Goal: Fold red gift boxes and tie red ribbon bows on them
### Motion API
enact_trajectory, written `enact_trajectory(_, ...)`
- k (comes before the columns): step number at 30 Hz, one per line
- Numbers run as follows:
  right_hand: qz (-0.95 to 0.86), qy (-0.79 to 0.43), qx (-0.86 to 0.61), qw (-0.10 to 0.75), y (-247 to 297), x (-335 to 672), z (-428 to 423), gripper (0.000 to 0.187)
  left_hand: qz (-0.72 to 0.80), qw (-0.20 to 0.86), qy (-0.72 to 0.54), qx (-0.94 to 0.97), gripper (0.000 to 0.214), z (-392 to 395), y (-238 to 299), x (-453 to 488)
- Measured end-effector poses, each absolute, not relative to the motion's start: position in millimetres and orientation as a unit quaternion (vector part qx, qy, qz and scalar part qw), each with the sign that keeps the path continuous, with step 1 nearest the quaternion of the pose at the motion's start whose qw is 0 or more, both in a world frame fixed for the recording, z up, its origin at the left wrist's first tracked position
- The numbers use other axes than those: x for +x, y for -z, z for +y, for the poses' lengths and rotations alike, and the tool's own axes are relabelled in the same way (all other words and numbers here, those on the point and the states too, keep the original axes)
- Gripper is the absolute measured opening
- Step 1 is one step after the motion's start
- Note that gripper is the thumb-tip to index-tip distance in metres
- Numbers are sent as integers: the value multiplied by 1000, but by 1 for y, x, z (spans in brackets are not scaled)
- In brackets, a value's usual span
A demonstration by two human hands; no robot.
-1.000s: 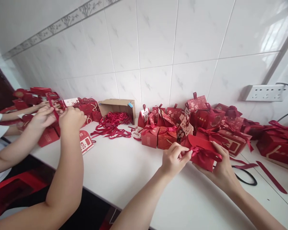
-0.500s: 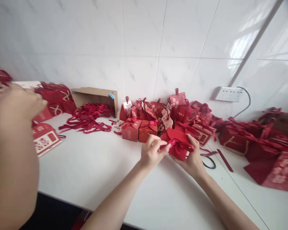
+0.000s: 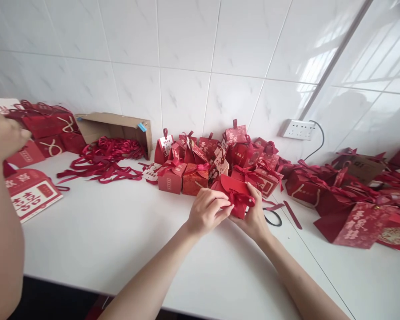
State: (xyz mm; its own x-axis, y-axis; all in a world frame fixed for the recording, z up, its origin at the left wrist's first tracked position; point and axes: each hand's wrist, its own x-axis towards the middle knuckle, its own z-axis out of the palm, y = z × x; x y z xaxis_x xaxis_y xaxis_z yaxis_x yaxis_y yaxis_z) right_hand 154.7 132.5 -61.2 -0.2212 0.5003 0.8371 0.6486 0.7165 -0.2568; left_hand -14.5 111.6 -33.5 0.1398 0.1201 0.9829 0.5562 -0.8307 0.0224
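A small red gift box (image 3: pixel 231 183) is held above the white table, tilted, with a dark red ribbon bow (image 3: pixel 242 199) across its front. My right hand (image 3: pixel 255 218) wraps around the box from below and the right side. At the bow's left side, my left hand (image 3: pixel 208 211) pinches the ribbon with thumb and fingers. Just behind stand finished-looking boxes with bows, among them a red box (image 3: pixel 170 181) and an orange-red box (image 3: pixel 195 180). A black-handled tool, perhaps scissors (image 3: pixel 274 218), lies partly hidden to the right of my right hand.
Loose red ribbons (image 3: pixel 103 158) spill from an open cardboard box (image 3: pixel 115 119) at the left. Red gift bags (image 3: pixel 43 124) and a person's arm (image 3: pixel 3 200) are at far left. More red boxes (image 3: pixel 356 222) crowd the right side. A power strip (image 3: pixel 298 130) hangs on the tiled wall.
The view has turned a little to the right, so things sit further left. Both hands keep the box and ribbon. The other person's arm has moved partly out of view.
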Motion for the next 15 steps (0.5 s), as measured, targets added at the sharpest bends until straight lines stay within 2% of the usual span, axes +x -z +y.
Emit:
enact_trajectory(5, -784, 82, -361, 498, 63, 157, 133, 87, -228, 174, 618, -732, 6, 112, 36, -11)
enact_trajectory(15, -789, 92, -376, 477, 74, 167, 141, 98, -266, 174, 608, -728, 14, 117, 42, -7)
